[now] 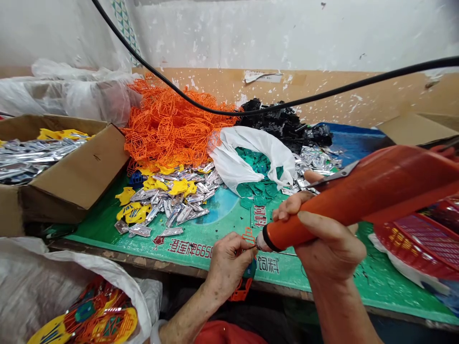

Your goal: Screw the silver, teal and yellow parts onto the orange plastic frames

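A small orange plastic lattice piece [241, 289] hangs at about 6 o'clock, just off the front edge of the counter [107, 254], with a teal bit showing beside it. Its upper end disappears into the left hand [228, 267], which is closed in a tight pinch. The right hand [330, 243] is clenched round an orange-handled tool [287, 230], possibly a soldering iron, though the picture does not settle it. The tool's metal tip [258, 243] sits right at the pinch, so the step in hand appears to be working on that piece. A narrow steel blade [337, 175] lies beside the right hand's fingers; what it belongs to cannot be told.

A green printed sheet [380, 267] covers the counter. Around 11 o'clock lie orange lattice pieces [168, 126] and silver foil strips mixed with yellow pieces [168, 198]. Teal pieces [258, 188] sit in a white bag at 12 o'clock, with black pieces [283, 125] behind. A cardboard box [75, 172] stands at 9 o'clock, a red plastic crate [416, 243] at 3 o'clock.
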Demonstrator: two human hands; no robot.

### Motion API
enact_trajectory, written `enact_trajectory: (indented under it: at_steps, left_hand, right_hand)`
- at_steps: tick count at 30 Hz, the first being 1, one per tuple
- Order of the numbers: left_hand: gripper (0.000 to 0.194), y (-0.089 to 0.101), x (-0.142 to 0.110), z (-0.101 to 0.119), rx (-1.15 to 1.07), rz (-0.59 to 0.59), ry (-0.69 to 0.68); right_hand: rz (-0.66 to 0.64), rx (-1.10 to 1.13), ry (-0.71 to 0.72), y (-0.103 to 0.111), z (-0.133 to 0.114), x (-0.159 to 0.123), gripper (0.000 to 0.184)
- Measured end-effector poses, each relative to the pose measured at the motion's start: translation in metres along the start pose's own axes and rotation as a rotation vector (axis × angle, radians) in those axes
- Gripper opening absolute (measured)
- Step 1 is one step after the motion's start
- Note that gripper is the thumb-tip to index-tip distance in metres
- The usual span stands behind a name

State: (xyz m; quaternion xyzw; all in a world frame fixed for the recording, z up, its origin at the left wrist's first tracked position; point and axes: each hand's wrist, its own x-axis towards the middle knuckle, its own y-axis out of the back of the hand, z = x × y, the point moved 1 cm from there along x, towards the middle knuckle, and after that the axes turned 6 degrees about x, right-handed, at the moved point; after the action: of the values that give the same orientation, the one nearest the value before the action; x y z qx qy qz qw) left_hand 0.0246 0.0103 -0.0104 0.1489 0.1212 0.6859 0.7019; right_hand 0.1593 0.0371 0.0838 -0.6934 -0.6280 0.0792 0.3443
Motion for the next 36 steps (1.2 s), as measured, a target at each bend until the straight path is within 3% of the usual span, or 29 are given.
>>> enact_trajectory:
  at_steps: [11,15,18,20,22,24,27,29,36]
  left_hand:
    - [0.01,0.0,0.001,-0.003,0.007,-0.003,0.036]
    - [0.015,0.006,0.001,-0.008,-0.122,-0.046,0.17]
    - [0.048,0.009,0.002,-0.014,-0.362,-0.082,0.326]
    - [0.079,0.009,0.003,-0.017,-0.532,-0.056,0.404]
    - [0.097,0.009,0.003,-0.019,-0.655,-0.015,0.459]
    - [0.09,0.009,0.004,-0.021,-0.725,-0.034,0.482]
    - [0.054,0.01,0.005,-0.021,-0.757,-0.142,0.476]
    - [0.042,0.012,0.006,-0.02,-0.747,-0.198,0.486]
    - [0.03,0.016,0.004,-0.016,-0.736,-0.311,0.537]
  right_hand:
    - [0.011,-0.013,0.011,-0.001,-0.001,0.003,0.048]
    - [0.017,-0.003,0.049,-0.002,-0.007,0.009,0.046]
    - [0.005,0.005,0.049,0.0,-0.01,0.009,0.044]
    - [0.0,0.012,0.027,0.002,-0.009,0.006,0.044]
    - [0.002,0.009,0.003,0.003,-0.007,0.001,0.042]
    - [0.001,0.003,-0.008,0.004,-0.003,-0.005,0.041]
    - [-0.005,-0.011,-0.018,0.003,0.002,-0.013,0.04]
    - [-0.011,-0.018,-0.028,0.003,0.004,-0.017,0.04]
    - [-0.058,0.009,-0.047,0.004,0.001,-0.023,0.037]
